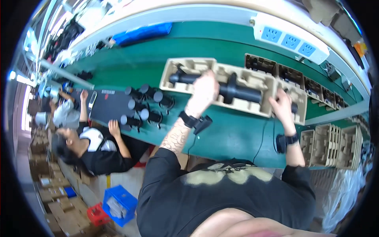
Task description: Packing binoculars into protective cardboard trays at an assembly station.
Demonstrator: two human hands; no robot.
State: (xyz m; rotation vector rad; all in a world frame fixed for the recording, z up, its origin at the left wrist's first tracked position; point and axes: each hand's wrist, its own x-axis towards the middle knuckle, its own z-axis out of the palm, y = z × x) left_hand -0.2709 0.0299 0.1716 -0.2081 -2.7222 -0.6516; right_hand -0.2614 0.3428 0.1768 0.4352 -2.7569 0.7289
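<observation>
A tan moulded pulp tray (244, 109) lies on the green bench, with a long black scope-like tube (246, 94) in its recess. My left hand (205, 87) is closed over the tube near its middle; its fingertips are partly hidden. At the tray's right end, a second tan tray (301, 97) holds a black part (294, 108). My right hand (282, 103) has its fingers curled at that tray's near edge, beside the part. What those fingers hold, if anything, is hidden. Both wrists carry dark strapped devices.
Several black cylinders (151, 115) stand left of the tray. Filled trays (290, 76) line the back right, below a power strip (290, 39). Stacked trays (331, 146) stand at the right. A co-worker (98, 146) sits at the left by a dark mat (108, 106).
</observation>
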